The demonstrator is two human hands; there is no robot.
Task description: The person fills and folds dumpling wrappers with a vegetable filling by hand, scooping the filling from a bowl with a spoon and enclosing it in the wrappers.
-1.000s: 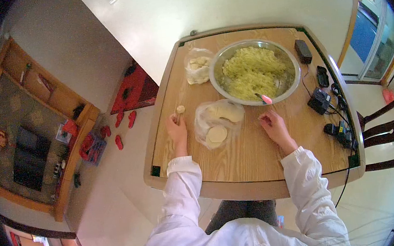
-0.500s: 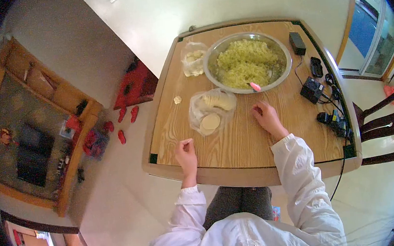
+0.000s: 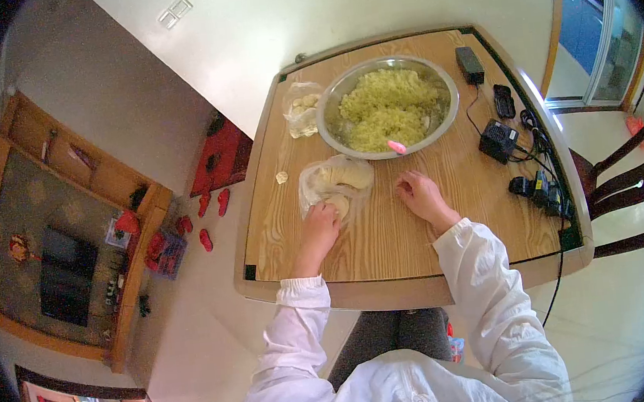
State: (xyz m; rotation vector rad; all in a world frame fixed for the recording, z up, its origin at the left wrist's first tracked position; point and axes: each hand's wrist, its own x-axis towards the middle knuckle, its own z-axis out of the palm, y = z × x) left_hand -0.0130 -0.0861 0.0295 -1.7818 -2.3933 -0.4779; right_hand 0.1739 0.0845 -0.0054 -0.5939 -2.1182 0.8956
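My left hand (image 3: 320, 229) reaches onto a clear plastic bag, its fingers together on the near left edge of a pale round dumpling wrapper (image 3: 339, 205). Behind that wrapper, a row of overlapping dumpling wrappers (image 3: 346, 172) lies on the same bag (image 3: 308, 189). To the right, my right hand (image 3: 421, 196) is low over the table, its fingers curled inward with nothing visible in them. Beyond both hands stands a wide metal bowl (image 3: 450, 119) of shredded yellow-green filling (image 3: 390, 105). A pink spoon handle (image 3: 397, 147) juts over the bowl's near rim.
Another plastic bag with pale pieces (image 3: 302, 110) sits left of the bowl, and a small dough scrap (image 3: 282, 178) lies nearer. Black power adapters (image 3: 498, 140) and cables line the right side of the wooden table (image 3: 389, 249). A dark chair (image 3: 631, 187) stands at the right.
My left hand has moved forward from the near table edge onto the round wrapper. The right hand stays curled in about the same place. The whole view has shifted slightly.
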